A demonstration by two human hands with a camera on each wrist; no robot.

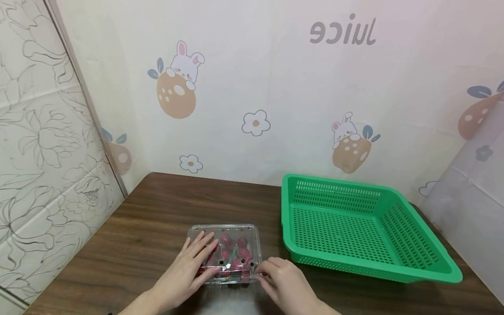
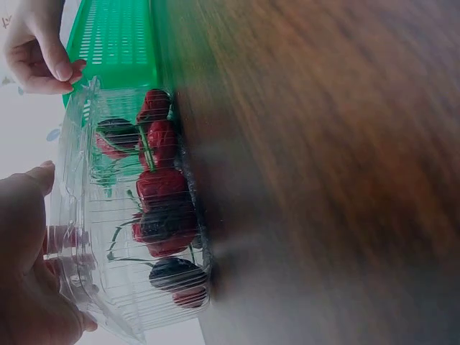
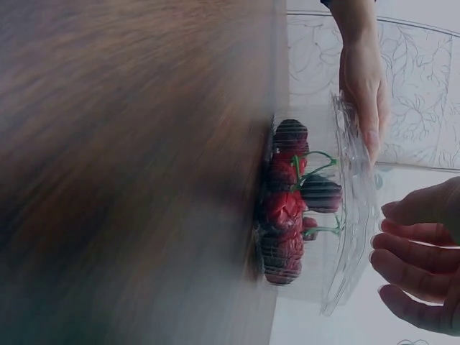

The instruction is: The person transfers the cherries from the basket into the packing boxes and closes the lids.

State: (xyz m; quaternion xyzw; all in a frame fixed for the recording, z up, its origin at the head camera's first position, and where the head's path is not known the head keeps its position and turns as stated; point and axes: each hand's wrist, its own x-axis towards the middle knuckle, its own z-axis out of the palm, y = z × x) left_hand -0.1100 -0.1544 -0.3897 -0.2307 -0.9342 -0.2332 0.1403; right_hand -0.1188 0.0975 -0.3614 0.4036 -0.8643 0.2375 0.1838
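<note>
A clear plastic clamshell box (image 1: 222, 229) of dark red cherries (image 1: 236, 254) with green stems lies on the brown table. My left hand (image 1: 183, 269) rests spread over the left part of its lid, fingers nearly straight. At the near right corner, my right hand (image 1: 285, 278) pinches the lid's edge between thumb and curled fingers. The left wrist view shows the right hand's thumb and fingertips (image 2: 65, 70) together at the lid's corner. Through the ribbed side, the cherries (image 3: 284, 212) show heaped on the bottom, under the lid (image 3: 356, 194).
An open green plastic basket (image 1: 397, 273) with perforated sides stands to the right of the box, close by my right hand. The wood-grain table (image 1: 157, 214) stretches to a wall sheet (image 1: 252, 78) printed with rabbits and flowers. A floral panel (image 1: 43, 144) borders the left side.
</note>
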